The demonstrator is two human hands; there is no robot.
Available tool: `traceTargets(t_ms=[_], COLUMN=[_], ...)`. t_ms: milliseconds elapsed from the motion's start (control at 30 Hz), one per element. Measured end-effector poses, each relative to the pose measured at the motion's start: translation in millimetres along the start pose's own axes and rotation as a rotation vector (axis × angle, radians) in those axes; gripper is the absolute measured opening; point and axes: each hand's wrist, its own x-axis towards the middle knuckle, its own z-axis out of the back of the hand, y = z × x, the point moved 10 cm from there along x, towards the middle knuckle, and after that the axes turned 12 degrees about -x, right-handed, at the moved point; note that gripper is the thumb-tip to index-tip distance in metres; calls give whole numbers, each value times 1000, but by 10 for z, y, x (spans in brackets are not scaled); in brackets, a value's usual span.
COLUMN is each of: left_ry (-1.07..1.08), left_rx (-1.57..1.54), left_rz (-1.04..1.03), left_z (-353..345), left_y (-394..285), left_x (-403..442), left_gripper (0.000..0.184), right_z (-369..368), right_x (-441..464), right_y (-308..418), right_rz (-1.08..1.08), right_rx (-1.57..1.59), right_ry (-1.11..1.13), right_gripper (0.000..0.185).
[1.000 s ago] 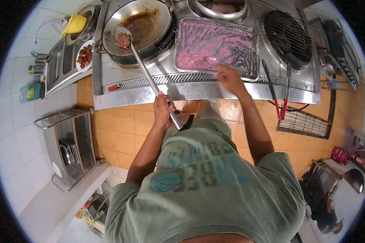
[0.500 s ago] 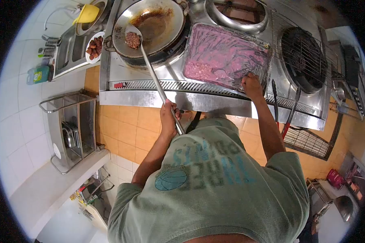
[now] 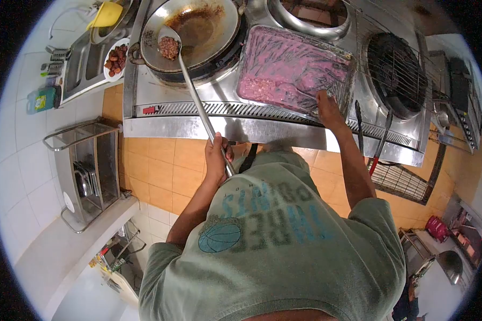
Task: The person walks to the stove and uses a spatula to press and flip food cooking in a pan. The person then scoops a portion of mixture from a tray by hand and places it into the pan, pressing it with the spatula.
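My left hand [image 3: 217, 155] is closed around the long metal handle of a ladle [image 3: 196, 96]. The ladle's bowl, heaped with brown crumbly food [image 3: 169, 48], rests inside a large wok [image 3: 211, 51] that has brown oily residue on its surface. My right hand [image 3: 329, 111] pinches what looks like a spoon [image 3: 304, 92] over the near right part of a rectangular tray [image 3: 350, 80]. A pink, streaked paste [image 3: 284, 56] coats the tray, with a paler, lumpy patch at its near left. My fingers partly hide the spoon's handle.
Tongs [image 3: 381, 142] with red grips lie right of the tray. A wire grate [image 3: 399, 59] covers a burner [image 3: 393, 80] beyond them. At left, a white plate of brown pieces [image 3: 115, 61] sits near the sink [image 3: 83, 61]. A metal rack [image 3: 85, 171] stands at lower left.
The whole view has shifted slightly, so the stove appears a little further left and up. Both hands keep their grips, and the ladle stays in the wok.
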Motion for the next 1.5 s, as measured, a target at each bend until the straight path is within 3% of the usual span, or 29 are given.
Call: traceTargets(t_ms=[100,200,500,700,900,1000,1100,1200,1500], left_ry=[17,40,44,46,64,62,59,85,46], left_rx=[-12,-45,-82,-94,-114,-109,-87,-97,-95], left_rz=[27,66,80,83,89,85,72,80,67], left_z=[11,91,185,236,239,241,235,246,252], left_y=[-13,12,4,-14,-59,-61,-75,-63,-40], left_x=[7,6,4,11,-15,-17,-18,-23,-27], left_gripper=[34,33,32,30,25,27,28,27,28], right_z=[136,-6,-295,-325,-229,-156,-281,-337,-247], right_x=[53,90,-125,17,157,200,284,271,219], right_y=[227,448,1279,1551,1596,1412,1241,1199,1142], right_rz=[42,-18,-85,11,46,-27,-36,-72,-42], right_rx=[-36,-179,-140,-141,-20,290,343,430,521], right_ry=[-162,-150,135,101,56,-44,-73,52,-32], right_gripper=[36,39,35,46,33,31,32,32,29])
